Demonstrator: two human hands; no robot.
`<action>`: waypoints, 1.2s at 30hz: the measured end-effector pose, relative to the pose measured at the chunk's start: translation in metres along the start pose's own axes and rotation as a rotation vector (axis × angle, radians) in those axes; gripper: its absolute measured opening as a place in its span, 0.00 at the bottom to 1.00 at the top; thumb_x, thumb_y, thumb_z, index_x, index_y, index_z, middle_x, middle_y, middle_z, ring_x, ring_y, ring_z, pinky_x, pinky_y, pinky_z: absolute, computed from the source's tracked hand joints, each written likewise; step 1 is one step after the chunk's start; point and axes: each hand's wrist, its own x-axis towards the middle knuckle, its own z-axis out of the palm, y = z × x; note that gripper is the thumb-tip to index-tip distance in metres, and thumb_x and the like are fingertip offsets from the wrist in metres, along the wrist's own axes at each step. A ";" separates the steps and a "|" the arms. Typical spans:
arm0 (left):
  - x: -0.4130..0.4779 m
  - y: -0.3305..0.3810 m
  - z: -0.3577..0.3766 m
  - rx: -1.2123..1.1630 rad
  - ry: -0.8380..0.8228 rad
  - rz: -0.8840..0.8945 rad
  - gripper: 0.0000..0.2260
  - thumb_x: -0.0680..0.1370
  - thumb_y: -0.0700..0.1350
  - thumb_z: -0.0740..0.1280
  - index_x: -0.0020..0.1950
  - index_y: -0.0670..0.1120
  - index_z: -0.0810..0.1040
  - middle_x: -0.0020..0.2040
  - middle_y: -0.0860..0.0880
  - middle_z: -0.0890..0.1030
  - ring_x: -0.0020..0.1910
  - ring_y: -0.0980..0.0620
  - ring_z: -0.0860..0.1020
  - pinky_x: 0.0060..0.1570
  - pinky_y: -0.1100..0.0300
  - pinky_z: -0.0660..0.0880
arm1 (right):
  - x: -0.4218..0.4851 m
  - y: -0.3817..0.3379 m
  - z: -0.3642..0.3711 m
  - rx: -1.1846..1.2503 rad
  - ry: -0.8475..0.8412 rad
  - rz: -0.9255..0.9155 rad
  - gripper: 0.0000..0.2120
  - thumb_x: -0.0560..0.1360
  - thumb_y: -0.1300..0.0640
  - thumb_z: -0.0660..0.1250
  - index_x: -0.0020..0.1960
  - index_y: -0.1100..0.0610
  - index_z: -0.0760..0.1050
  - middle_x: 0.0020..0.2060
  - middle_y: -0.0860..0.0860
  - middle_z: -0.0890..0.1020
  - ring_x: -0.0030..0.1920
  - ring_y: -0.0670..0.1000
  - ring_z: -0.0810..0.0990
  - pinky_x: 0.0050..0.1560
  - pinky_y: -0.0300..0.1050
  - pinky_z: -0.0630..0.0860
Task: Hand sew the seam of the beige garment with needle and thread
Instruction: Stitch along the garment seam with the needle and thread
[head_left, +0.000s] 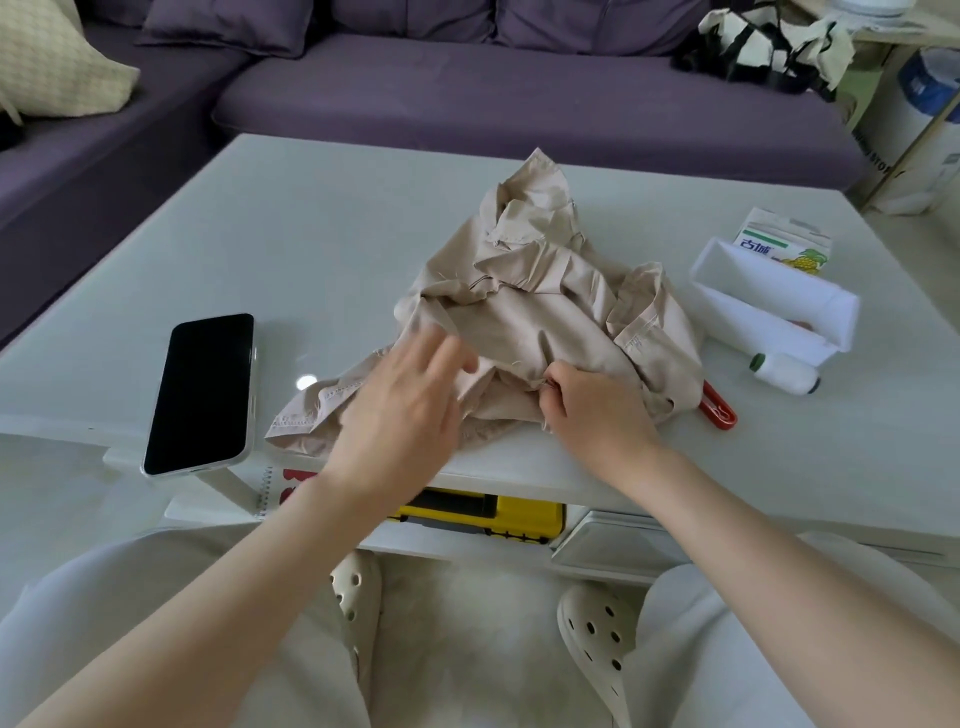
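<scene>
The beige garment (540, 306) lies crumpled in a heap near the front edge of the white table (291, 249). My left hand (410, 405) is over its left part, fingers spread and blurred, touching the cloth. My right hand (597, 408) pinches a fold of the fabric at the heap's front; a small metallic glint shows at the fingertips, too small to tell whether it is the needle. A white spool of thread (787, 374) lies on its side to the right of the garment.
A black phone (200, 392) lies on the table at the left. A red tool (719, 413) pokes out from under the cloth. A white box (774, 306) and a carton (782, 244) stand at the right. A purple sofa (467, 88) is behind the table.
</scene>
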 end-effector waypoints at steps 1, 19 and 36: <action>-0.002 0.005 0.005 -0.045 -0.048 0.016 0.08 0.71 0.34 0.58 0.48 0.41 0.73 0.44 0.46 0.73 0.38 0.53 0.66 0.37 0.64 0.60 | -0.001 -0.001 0.000 0.017 0.008 0.004 0.10 0.80 0.56 0.53 0.46 0.58 0.71 0.39 0.52 0.82 0.40 0.55 0.80 0.37 0.48 0.72; 0.015 -0.002 0.029 0.025 -0.072 -0.061 0.18 0.70 0.39 0.73 0.58 0.48 0.78 0.55 0.48 0.75 0.52 0.47 0.68 0.54 0.63 0.58 | -0.018 -0.001 -0.026 0.176 0.184 -0.262 0.05 0.73 0.58 0.67 0.38 0.57 0.78 0.25 0.41 0.67 0.26 0.44 0.67 0.26 0.32 0.61; 0.000 0.005 0.018 -0.345 -0.290 -0.205 0.04 0.80 0.43 0.61 0.47 0.45 0.72 0.37 0.51 0.76 0.36 0.54 0.71 0.36 0.61 0.68 | -0.018 0.004 -0.028 0.172 0.051 -0.128 0.09 0.78 0.54 0.63 0.46 0.55 0.82 0.33 0.47 0.74 0.36 0.49 0.74 0.31 0.33 0.63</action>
